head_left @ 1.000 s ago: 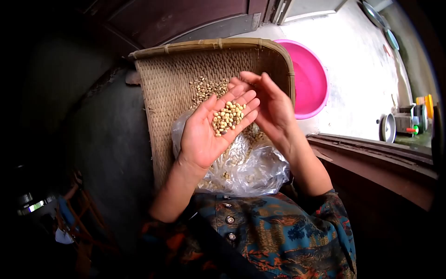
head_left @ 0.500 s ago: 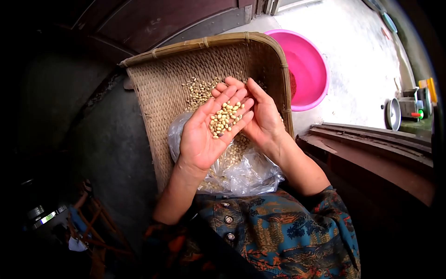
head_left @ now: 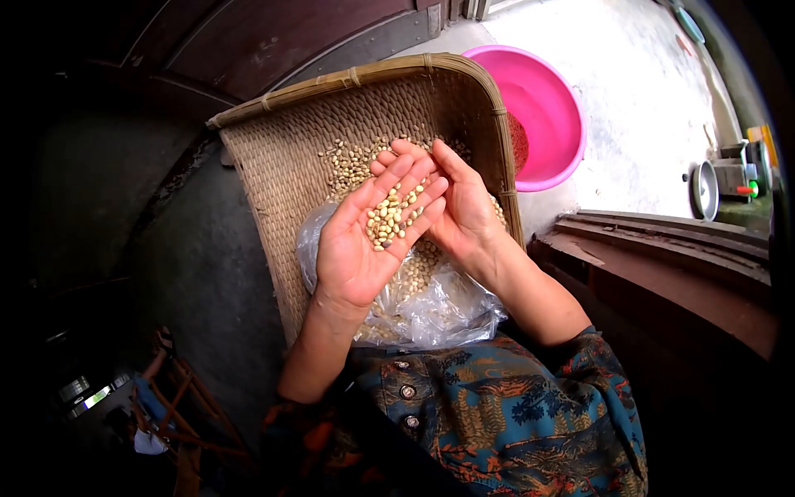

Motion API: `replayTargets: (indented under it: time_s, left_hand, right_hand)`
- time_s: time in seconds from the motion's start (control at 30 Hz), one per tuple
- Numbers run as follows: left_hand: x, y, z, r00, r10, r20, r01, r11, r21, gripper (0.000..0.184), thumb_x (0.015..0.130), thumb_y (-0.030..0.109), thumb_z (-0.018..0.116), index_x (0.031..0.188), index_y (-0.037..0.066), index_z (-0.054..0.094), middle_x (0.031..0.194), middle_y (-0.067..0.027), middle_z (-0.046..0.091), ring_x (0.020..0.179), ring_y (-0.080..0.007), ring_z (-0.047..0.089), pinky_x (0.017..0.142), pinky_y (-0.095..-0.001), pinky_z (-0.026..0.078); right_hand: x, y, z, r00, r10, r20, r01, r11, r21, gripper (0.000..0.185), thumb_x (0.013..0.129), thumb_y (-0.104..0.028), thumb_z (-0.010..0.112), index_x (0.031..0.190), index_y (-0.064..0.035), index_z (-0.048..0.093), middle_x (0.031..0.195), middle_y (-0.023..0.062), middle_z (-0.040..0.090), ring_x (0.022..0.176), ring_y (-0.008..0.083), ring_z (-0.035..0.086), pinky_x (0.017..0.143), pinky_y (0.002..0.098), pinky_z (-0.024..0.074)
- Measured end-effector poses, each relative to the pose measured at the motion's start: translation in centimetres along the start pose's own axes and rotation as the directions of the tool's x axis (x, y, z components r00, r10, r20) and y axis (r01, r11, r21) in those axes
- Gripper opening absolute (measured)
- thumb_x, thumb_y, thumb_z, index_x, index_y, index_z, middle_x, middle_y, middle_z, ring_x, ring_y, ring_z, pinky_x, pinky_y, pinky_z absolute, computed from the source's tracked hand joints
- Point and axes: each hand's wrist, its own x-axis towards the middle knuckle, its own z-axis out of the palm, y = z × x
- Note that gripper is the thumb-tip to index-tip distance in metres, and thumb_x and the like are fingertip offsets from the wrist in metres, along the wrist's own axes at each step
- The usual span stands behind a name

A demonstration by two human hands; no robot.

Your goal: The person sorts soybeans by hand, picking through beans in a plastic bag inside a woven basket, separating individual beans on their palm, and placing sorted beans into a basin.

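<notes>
My left hand (head_left: 352,257) lies palm up, cupped a little, with a small heap of pale yellow beans (head_left: 387,222) on its palm and fingers. A few of these beans look darker. Against its fingers rests my right hand (head_left: 465,203), fingers stretched out and partly hidden behind the left ones; I see no beans held in it. Both hands are above a woven bamboo scoop basket (head_left: 273,182). More loose beans (head_left: 354,161) are spread in the basket beyond my fingers. A clear plastic bag (head_left: 451,311) with beans showing in it lies below my wrists, near my patterned shirt.
A pink basin (head_left: 546,124) with reddish grains at its near side stands beyond the basket's right edge. At right is a wooden sill (head_left: 662,248), with a metal bowl (head_left: 705,190) farther out. A wooden chair-like frame (head_left: 186,402) stands lower left.
Both hands have shifted very slightly left in view, along with the basket and surroundings. The beans on my left palm have moved a little among themselves.
</notes>
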Motion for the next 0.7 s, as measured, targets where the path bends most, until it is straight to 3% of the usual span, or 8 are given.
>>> replayTargets:
  time_s: [0.07,0.17,0.2,0.47,0.57,0.63,0.67,0.7]
  left_hand:
    - [-0.1,0.3,-0.3,1.0,-0.006,0.019,0.006,0.999,-0.035,0.049,0.103,0.023,0.031,0.142,-0.006,0.038,0.149,-0.0234,0.038,0.138,-0.0384,0.037,0.117,-0.0493,0.028]
    - [-0.5,1.1,-0.8,0.998,0.043,0.052,-0.035,0.988,-0.151,0.047,0.103,0.023,0.032,0.14,-0.006,0.041,0.145,-0.0249,0.042,0.137,-0.0375,0.039,0.117,-0.0492,0.031]
    - [-0.6,1.5,-0.7,0.992,0.06,0.107,-0.039,0.982,-0.186,0.046,0.103,0.022,0.032,0.139,-0.006,0.042,0.144,-0.0262,0.042,0.138,-0.0366,0.038,0.117,-0.0494,0.031]
    - [-1.6,3.5,-0.4,0.983,0.147,0.106,-0.118,0.964,-0.239,0.043,0.103,0.018,0.033,0.138,-0.007,0.041,0.146,-0.0279,0.039,0.141,-0.041,0.031,0.119,-0.0512,0.028]
    - [-1.4,3.5,-0.8,0.986,0.137,0.093,-0.114,0.968,-0.222,0.043,0.103,0.018,0.033,0.139,-0.006,0.04,0.147,-0.0268,0.037,0.142,-0.0404,0.028,0.119,-0.0503,0.026]
    - [-1.3,3.1,-1.0,0.988,0.129,0.084,-0.113,0.978,-0.172,0.044,0.104,0.017,0.033,0.141,-0.005,0.038,0.15,-0.0246,0.034,0.144,-0.0385,0.024,0.121,-0.0482,0.023]
    - [-1.3,2.8,-0.7,0.99,0.132,0.043,-0.122,0.975,-0.187,0.044,0.103,0.018,0.034,0.14,-0.006,0.038,0.15,-0.0263,0.034,0.143,-0.0406,0.024,0.12,-0.0494,0.024]
    - [-1.3,2.7,-0.7,0.991,0.127,0.043,-0.118,0.977,-0.177,0.044,0.103,0.018,0.034,0.14,-0.006,0.038,0.149,-0.0267,0.034,0.143,-0.0409,0.025,0.12,-0.0495,0.024]
  right_hand:
    - [0.2,-0.1,-0.5,0.999,0.021,0.042,-0.023,0.998,0.056,0.049,0.105,-0.034,0.033,0.128,0.0052,0.051,0.122,0.0211,0.059,0.116,0.0304,0.058,0.103,0.0446,0.047]
    - [0.7,-0.5,-2.4,0.923,0.085,0.374,-0.19,0.948,0.254,0.053,0.106,-0.039,0.029,0.124,0.0059,0.052,0.119,0.0222,0.06,0.114,0.0299,0.058,0.103,0.0442,0.0464]
    - [0.7,-0.5,-2.4,0.93,0.084,0.357,-0.187,0.946,0.264,0.055,0.106,-0.039,0.028,0.125,0.0065,0.051,0.12,0.0231,0.06,0.114,0.0306,0.058,0.104,0.0445,0.046]
    - [0.4,-0.4,-0.9,0.976,0.058,0.21,-0.102,0.973,0.208,0.062,0.105,-0.044,0.027,0.131,0.0093,0.045,0.129,0.028,0.053,0.123,0.0375,0.052,0.109,0.0482,0.0415]
    - [0.6,-1.2,-1.1,0.972,0.046,0.231,-0.101,0.968,0.231,0.063,0.105,-0.044,0.027,0.132,0.0096,0.044,0.13,0.0291,0.052,0.125,0.0389,0.05,0.109,0.0495,0.0406]
    - [-0.1,-3.1,1.0,0.992,-0.099,0.076,0.088,0.987,0.137,0.062,0.105,-0.043,0.026,0.131,0.0102,0.045,0.13,0.0302,0.051,0.126,0.0409,0.049,0.11,0.051,0.0395]
    - [-0.2,-4.8,0.4,0.959,-0.18,0.217,0.145,0.976,0.165,0.061,0.105,-0.043,0.025,0.128,0.0093,0.048,0.13,0.0304,0.052,0.125,0.0412,0.05,0.11,0.0511,0.0398]
    - [-0.8,-6.8,1.2,0.946,-0.282,0.16,0.27,0.958,0.091,0.059,0.105,-0.041,0.025,0.124,0.0076,0.053,0.126,0.029,0.056,0.122,0.0407,0.053,0.11,0.0503,0.0403]
